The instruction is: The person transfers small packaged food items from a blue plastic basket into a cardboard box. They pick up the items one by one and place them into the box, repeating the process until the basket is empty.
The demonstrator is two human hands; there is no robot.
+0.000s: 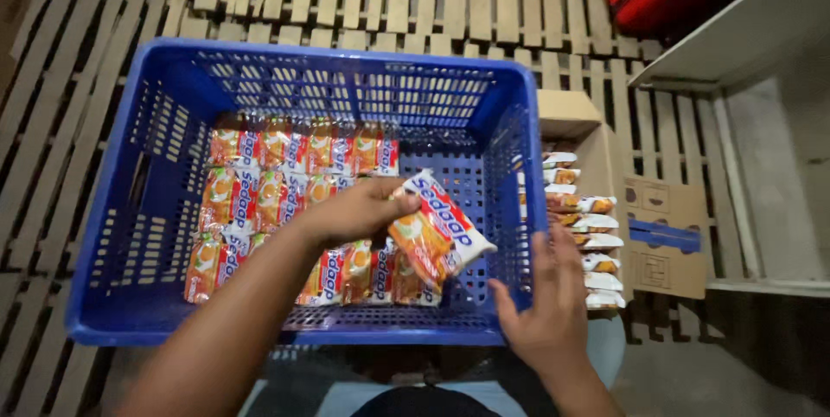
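The left hand [359,210] pinches the upper end of an orange-and-white noodle packet [439,231], lifting it clear of the packets [285,201] stacked on edge in rows inside the blue crate [112,227]. The packet hangs over the crate's right part, its long axis slanting from upper left down to lower right, printed face upward. The right hand [549,300] is open, holding nothing, near the crate's right wall, beside a cardboard box [596,145] of more packets
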